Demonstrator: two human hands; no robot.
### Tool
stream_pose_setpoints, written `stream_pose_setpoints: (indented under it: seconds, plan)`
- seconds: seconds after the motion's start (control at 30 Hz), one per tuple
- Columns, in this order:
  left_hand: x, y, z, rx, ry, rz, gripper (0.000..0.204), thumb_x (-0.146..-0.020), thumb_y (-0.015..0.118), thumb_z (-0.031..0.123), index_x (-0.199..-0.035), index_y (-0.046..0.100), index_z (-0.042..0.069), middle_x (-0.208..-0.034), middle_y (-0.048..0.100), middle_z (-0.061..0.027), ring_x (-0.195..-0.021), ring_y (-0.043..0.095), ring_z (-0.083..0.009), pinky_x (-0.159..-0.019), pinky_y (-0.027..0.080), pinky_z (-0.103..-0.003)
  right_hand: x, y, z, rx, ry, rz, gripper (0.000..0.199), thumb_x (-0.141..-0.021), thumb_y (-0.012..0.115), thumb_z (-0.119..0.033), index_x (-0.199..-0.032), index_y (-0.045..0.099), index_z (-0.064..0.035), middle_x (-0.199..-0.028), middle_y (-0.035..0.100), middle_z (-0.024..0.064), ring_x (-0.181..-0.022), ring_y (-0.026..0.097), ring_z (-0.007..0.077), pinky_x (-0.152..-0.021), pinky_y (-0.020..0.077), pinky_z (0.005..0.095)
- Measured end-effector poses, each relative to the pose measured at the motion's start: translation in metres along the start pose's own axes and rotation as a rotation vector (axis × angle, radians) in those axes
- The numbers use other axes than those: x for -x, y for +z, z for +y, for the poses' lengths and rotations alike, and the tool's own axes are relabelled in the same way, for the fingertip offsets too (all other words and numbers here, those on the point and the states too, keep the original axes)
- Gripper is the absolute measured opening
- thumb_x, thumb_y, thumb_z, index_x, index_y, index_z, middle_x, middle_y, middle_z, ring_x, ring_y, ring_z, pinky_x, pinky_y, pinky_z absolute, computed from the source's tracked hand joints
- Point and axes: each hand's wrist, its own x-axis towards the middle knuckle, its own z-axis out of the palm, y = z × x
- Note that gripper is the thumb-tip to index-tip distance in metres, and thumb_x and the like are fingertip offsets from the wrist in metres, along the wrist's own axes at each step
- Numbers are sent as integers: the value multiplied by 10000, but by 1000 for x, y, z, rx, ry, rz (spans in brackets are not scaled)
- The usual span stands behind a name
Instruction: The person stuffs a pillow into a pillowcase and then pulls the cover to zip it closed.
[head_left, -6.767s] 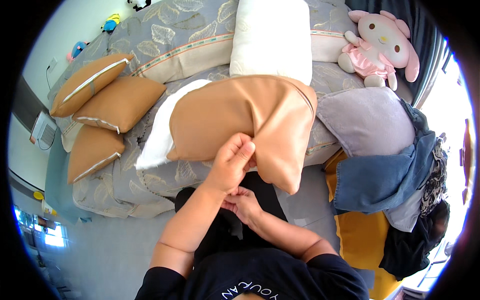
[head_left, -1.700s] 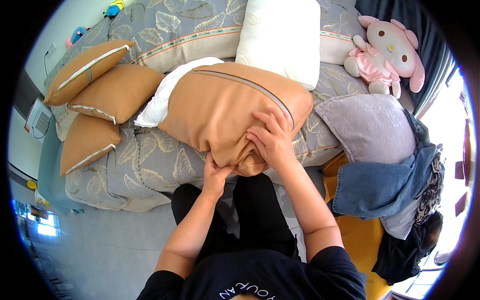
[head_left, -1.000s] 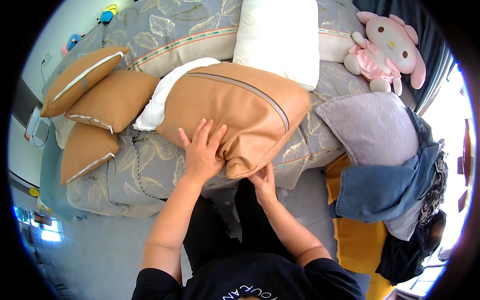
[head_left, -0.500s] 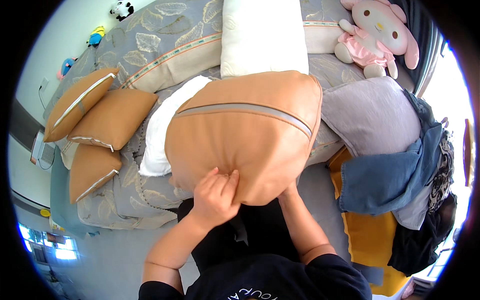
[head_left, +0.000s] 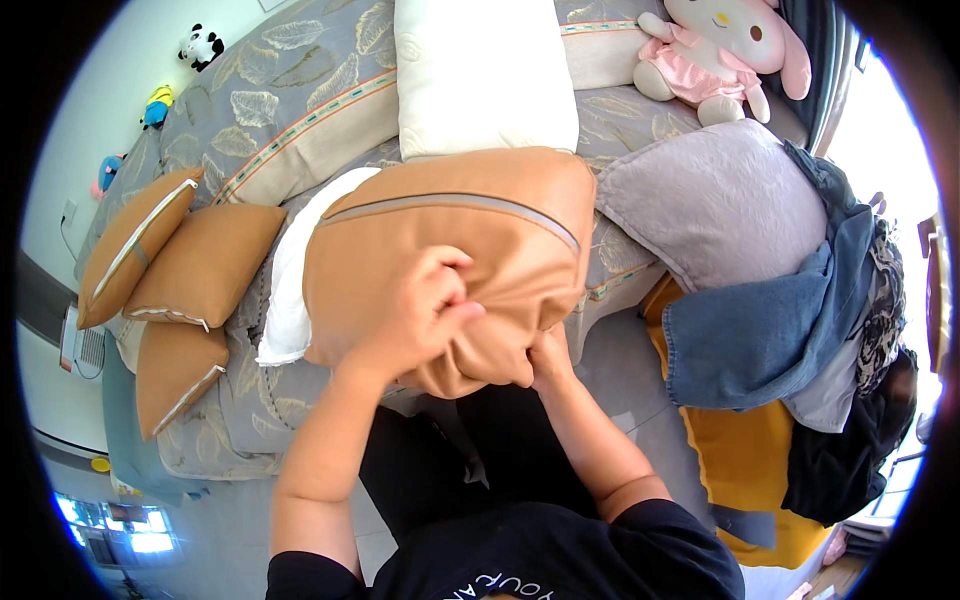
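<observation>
Tan cushion is gripped low by right fingers; left fingers curl, slightly parted.

Runs tan over the cushion cover, broken by a grey strip; shows white on the inner pillow. Repeats tan on the side cushions, with white zips. Turns grey on the sofa cover, with cream leaves — and cream on the band, striped orange and dotted dark. Shows off-white on the long pillow, pale grey on the square cushion, faded blue on the denim, mustard on the draped cloth. Mixes white with pink on the rabbit toy, black with white on the panda. Goes black on the shirt — lettered in white.
</observation>
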Motion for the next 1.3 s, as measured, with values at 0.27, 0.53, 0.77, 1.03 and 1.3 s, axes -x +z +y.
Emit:
stream_pose_setpoints:
  seconds: [0.27, 0.53, 0.77, 1.03, 1.3]
  plan:
    - [24, -1, -80, -278, -1, 338, 233, -837, 703, 139, -825, 498, 28, -1098, 604, -196, -913, 588, -360, -790, 479, -408, 8, -20, 36, -675, 341, -268, 524, -859, 552, -30, -1368, 427, -38, -1348, 525, 89, -1220, 526, 249, -1030, 419, 436]
    - [14, -3, -79, -241, -235, 326, 254, -924, 628, 249, -860, 463, 66, -705, 561, -115, -622, 546, -314, -575, 436, -408, -28, 46, 64, -368, 128, -45, 511, -858, 645, -3, -1326, 443, -25, -1309, 550, 95, -1176, 566, 211, -975, 489, 354]
    - [-2, -60, -8, -159, -229, 499, 290, -907, 661, 232, -776, 495, 33, -595, 502, -78, -533, 474, -193, -525, 411, -329, -14, 93, 7, -488, 178, -66, 495, -897, 644, -57, -1350, 447, -90, -1330, 540, 103, -1191, 563, 231, -982, 495, 385]
    - [-1, -11, -72, 199, -453, 406, 268, -859, 704, 192, -843, 486, 38, -591, 545, -62, -532, 475, -115, -526, 399, -295, -30, 88, 21, -339, 185, -48, 465, -1002, 486, -283, -1398, 407, -50, -1394, 486, 140, -1213, 549, 283, -987, 506, 432]
    - [4, 33, -69, 105, -307, 291, 220, -846, 672, 102, -843, 457, 55, -606, 535, -95, -505, 503, -229, -516, 403, -349, 1, 52, 30, -508, 231, 177, 445, -997, 451, -317, -1356, 448, -54, -1365, 507, 128, -1233, 516, 274, -1046, 448, 431]
